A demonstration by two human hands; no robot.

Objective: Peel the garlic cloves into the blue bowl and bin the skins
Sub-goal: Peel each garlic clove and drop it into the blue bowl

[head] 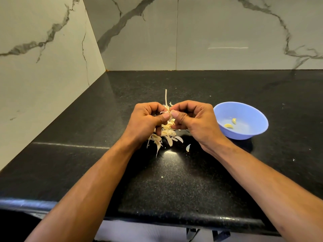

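Above the middle of the black counter, my left hand (pixel 148 121) and my right hand (pixel 190 119) meet thumb to thumb and pinch one small garlic cloves piece (pixel 169 115) between them; most of that clove is hidden by my fingers. Under the hands lies a heap of pale garlic skins and cloves (pixel 166 135), with a dry stalk (pixel 166 97) sticking up behind it. The blue bowl (pixel 248 110) stands just right of my right hand. Two peeled cloves (pixel 229 126) lie inside it.
A single loose skin (pixel 188 147) lies near my right wrist. The black counter (pixel 174 180) runs to a rounded front edge close to me. Marble walls close off the back and the left side. No bin is in view.
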